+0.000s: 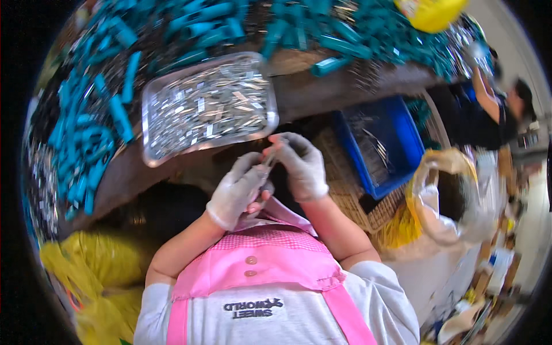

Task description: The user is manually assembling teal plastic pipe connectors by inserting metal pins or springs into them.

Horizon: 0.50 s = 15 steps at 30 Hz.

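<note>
Both of my hands are raised close together in front of the pink apron, in white gloves with bare fingertips. My left hand (238, 192) is closed around a slim, shiny metal piece (269, 159). The fingertips of my right hand (300, 167) pinch at its upper end. The piece is small and blurred, so its exact kind cannot be made out. Just beyond my hands, a metal tray (147, 138) full of small flat silver metal parts (210, 103) sits tilted at the table's near edge.
Teal tube-like pieces (118, 118) lie heaped across the table (322, 92). Right of my hands, a blue bin (357, 167) holds metal pieces, beside an open yellow-and-white sack (422, 198). Yellow bags (103, 270) stand at lower left. Another person (497, 112) works at far right.
</note>
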Each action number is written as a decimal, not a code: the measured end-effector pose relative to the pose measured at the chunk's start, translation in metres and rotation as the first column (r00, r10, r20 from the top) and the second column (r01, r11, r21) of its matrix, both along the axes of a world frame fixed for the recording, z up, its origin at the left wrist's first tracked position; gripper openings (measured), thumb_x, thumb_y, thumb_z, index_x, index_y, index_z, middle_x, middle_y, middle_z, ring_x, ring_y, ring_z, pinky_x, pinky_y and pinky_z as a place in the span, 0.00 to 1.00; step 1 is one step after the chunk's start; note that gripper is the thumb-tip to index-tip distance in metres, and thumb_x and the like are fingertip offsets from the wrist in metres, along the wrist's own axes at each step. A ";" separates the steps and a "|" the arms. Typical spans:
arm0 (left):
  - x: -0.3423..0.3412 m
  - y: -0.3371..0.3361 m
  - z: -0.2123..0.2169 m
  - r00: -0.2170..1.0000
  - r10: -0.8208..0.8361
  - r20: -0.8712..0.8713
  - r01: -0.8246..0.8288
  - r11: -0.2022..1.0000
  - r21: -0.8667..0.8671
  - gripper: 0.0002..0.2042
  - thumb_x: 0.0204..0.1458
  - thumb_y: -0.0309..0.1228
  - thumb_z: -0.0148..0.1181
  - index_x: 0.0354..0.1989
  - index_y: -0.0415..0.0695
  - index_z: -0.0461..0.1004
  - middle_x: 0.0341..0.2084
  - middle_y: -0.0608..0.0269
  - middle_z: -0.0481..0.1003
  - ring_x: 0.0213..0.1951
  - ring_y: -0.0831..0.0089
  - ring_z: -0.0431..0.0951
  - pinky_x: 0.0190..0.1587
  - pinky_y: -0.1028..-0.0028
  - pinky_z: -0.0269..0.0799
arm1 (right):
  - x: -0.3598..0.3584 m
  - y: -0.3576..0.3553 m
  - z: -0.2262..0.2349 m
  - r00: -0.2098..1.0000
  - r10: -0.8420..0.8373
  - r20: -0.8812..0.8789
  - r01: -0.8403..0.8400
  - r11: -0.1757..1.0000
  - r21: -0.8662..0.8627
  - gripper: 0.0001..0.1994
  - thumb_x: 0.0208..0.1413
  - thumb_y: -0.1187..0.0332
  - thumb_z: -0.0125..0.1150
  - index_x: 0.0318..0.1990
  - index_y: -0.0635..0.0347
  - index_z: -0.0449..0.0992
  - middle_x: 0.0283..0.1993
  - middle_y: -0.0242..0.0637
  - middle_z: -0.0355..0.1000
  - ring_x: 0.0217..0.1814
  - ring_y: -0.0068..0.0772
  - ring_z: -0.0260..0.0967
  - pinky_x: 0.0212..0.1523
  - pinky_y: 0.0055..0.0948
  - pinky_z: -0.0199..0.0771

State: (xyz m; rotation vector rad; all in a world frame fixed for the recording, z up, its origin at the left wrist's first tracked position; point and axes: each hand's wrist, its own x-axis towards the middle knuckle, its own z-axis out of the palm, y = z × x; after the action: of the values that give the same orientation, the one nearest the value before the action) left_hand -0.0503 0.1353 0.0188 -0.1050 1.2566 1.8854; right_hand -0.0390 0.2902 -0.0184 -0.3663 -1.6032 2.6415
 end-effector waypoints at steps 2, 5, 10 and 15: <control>-0.004 0.007 -0.006 0.999 -0.034 -0.025 0.033 0.999 -0.011 0.16 0.59 0.36 0.48 0.52 0.43 0.57 0.24 0.59 0.70 0.12 0.81 0.58 0.15 0.83 0.54 | 0.003 0.011 -0.016 0.999 0.000 -0.043 0.003 0.998 0.066 0.14 0.57 0.68 0.57 0.47 0.68 0.71 0.39 0.38 0.74 0.40 0.25 0.71 0.44 0.24 0.70; -0.009 0.007 -0.030 0.957 -0.032 0.288 0.001 0.994 0.106 0.14 0.58 0.31 0.49 0.51 0.46 0.60 0.28 0.57 0.73 0.15 0.79 0.67 0.17 0.84 0.59 | 0.010 0.063 -0.037 0.961 -0.248 -0.126 0.277 0.879 0.389 0.14 0.59 0.68 0.52 0.51 0.62 0.70 0.38 0.36 0.74 0.40 0.24 0.70 0.41 0.22 0.69; -0.012 0.008 -0.056 0.950 0.003 0.312 -0.027 0.997 0.074 0.13 0.58 0.31 0.51 0.50 0.48 0.64 0.30 0.56 0.74 0.19 0.77 0.70 0.19 0.82 0.63 | 0.031 0.267 -0.194 0.750 -0.661 0.008 0.410 0.475 0.778 0.11 0.54 0.66 0.59 0.41 0.62 0.78 0.33 0.36 0.77 0.37 0.25 0.73 0.39 0.22 0.70; -0.015 0.012 -0.069 0.933 -0.013 0.359 -0.023 0.995 0.097 0.12 0.57 0.31 0.51 0.49 0.49 0.66 0.30 0.56 0.74 0.18 0.76 0.69 0.18 0.82 0.61 | 0.032 0.317 -0.223 0.669 -0.648 0.363 -0.285 0.227 0.931 0.15 0.48 0.58 0.61 0.43 0.50 0.79 0.45 0.44 0.75 0.47 0.46 0.72 0.50 0.36 0.70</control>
State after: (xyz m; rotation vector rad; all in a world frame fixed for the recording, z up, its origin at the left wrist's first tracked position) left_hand -0.0651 0.1475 -0.0506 -0.3832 0.9109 1.8279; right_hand -0.0071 0.6069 -0.2418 -1.4675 -2.6986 0.6906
